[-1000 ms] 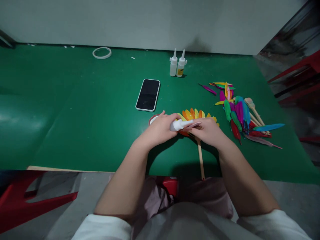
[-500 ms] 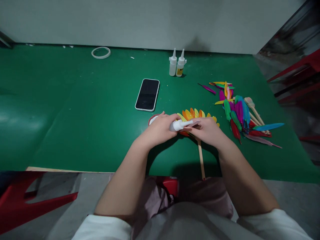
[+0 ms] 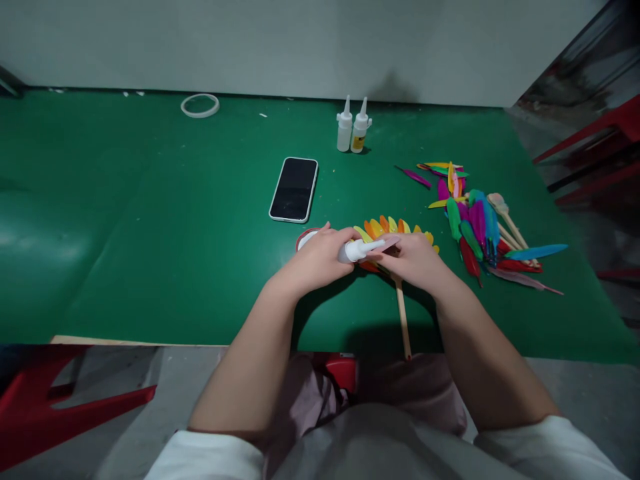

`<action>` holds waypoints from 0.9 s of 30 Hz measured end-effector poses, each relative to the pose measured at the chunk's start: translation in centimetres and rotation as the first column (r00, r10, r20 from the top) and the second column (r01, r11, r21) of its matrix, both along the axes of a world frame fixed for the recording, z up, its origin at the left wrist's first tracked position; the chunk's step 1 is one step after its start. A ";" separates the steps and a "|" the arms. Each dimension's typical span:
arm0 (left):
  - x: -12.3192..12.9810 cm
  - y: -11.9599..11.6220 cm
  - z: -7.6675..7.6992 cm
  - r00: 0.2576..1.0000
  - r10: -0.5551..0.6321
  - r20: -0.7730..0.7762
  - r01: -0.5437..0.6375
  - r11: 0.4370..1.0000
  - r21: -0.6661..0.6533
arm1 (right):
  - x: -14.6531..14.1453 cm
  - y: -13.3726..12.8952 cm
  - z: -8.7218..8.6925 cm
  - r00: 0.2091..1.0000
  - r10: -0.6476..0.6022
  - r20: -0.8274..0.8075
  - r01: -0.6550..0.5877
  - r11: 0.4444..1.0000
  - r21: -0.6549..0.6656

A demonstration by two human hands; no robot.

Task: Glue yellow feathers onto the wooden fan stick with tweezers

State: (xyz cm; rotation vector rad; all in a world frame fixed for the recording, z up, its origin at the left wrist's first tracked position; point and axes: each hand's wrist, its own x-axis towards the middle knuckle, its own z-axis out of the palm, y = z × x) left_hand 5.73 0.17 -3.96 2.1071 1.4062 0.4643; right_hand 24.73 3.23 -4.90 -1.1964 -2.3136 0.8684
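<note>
My left hand point(image 3: 327, 257) is wrapped round a white glue bottle point(image 3: 354, 251), whose nozzle points right. Between the fingertips of my right hand point(image 3: 417, 257) is a pale pink feather point(image 3: 389, 244), right at the nozzle tip. Beneath both hands lies a round fan of yellow and orange feathers point(image 3: 383, 227) with a wooden handle point(image 3: 403, 320) that reaches over the table's front edge. My right hand hides part of the fan. Just behind my left hand, a round white thing with a red rim point(image 3: 305, 239) shows in part.
A phone point(image 3: 294, 190) lies on the green table point(image 3: 175, 233). Farther back stand two glue bottles point(image 3: 344, 131) point(image 3: 360, 132), and a white ring point(image 3: 200, 106) is at back left. Loose coloured feathers point(image 3: 477, 223) and wooden sticks point(image 3: 510, 223) are piled on the right.
The pink feather has turned slightly and shows more of its flat side at the nozzle. Both hands have kept their hold and stayed nearly in place.
</note>
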 end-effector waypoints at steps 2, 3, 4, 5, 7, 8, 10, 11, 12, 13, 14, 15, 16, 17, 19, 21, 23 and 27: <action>-0.1 0.0 0.1 1.000 0.000 0.008 0.000 1.000 -0.008 | 0.0 0.0 -0.1 1.000 -0.010 -0.018 0.009 1.000 -0.011; -0.1 0.0 0.1 1.000 0.003 0.013 -0.003 1.000 -0.009 | -0.1 0.0 -0.2 0.999 -0.016 -0.028 0.016 1.000 -0.011; -0.2 0.0 0.2 1.000 0.006 0.018 -0.006 1.000 -0.008 | -0.1 0.0 -0.2 0.999 -0.024 -0.037 0.023 1.000 -0.009; -0.2 0.0 0.2 1.000 0.010 0.024 -0.010 1.000 -0.007 | -0.1 0.0 -0.3 0.999 -0.030 -0.044 0.030 1.000 -0.006; -0.2 0.0 0.3 0.999 0.021 0.033 -0.020 1.000 -0.007 | 0.0 0.0 -0.4 0.998 -0.034 -0.059 0.035 0.999 0.002; -0.2 0.0 0.3 0.999 0.024 0.038 -0.024 1.000 -0.012 | 0.0 0.0 -0.4 0.997 -0.031 -0.067 0.032 0.999 0.009; -0.2 0.0 0.4 0.999 0.027 0.046 -0.026 0.999 -0.023 | 0.1 0.0 -0.4 0.997 -0.015 -0.080 0.016 1.000 0.021; -0.2 0.0 0.4 0.999 0.027 0.047 -0.026 0.999 -0.027 | 0.2 0.0 -0.3 0.997 -0.002 -0.081 0.004 1.000 0.024; -0.1 0.0 0.3 0.999 0.026 0.047 -0.024 0.999 -0.030 | 0.2 0.0 -0.3 0.997 0.012 -0.076 -0.010 1.000 0.025; -0.1 0.0 0.3 0.999 0.024 0.044 -0.022 0.999 -0.032 | 0.3 0.0 -0.2 0.998 0.024 -0.066 -0.022 0.999 0.024; -0.1 0.1 0.3 0.999 0.022 0.040 -0.021 0.999 -0.030 | 0.3 0.0 -0.1 0.998 0.034 -0.056 -0.033 0.999 0.025; -0.1 0.1 0.2 0.999 0.019 0.036 -0.018 0.999 -0.028 | 0.3 0.1 0.0 0.998 0.044 -0.048 -0.043 0.999 0.030; -0.1 0.1 0.2 0.999 0.016 0.034 -0.015 1.000 -0.025 | 0.3 0.1 0.1 0.998 0.052 -0.043 -0.050 0.998 0.039; -0.1 0.1 0.1 0.999 0.011 0.033 -0.010 1.000 -0.022 | 0.3 0.2 0.2 0.997 0.059 -0.043 -0.057 0.997 0.052; -0.1 0.1 0.0 1.000 0.008 0.029 -0.007 1.000 -0.018 | 0.3 0.2 0.2 0.996 0.071 -0.059 -0.067 0.995 0.079; -0.1 0.1 0.0 1.000 0.006 0.024 -0.005 1.000 -0.022 | 0.3 0.3 0.1 0.995 0.074 -0.073 -0.068 0.993 0.093; -0.1 0.1 0.0 1.000 0.005 0.020 -0.005 1.000 -0.024 | 0.3 0.3 0.0 0.995 0.071 -0.069 -0.064 0.994 0.090; 0.0 0.0 0.0 1.000 0.006 0.012 -0.005 1.000 -0.022 | 0.3 0.3 -0.1 0.996 0.069 -0.060 -0.064 0.995 0.082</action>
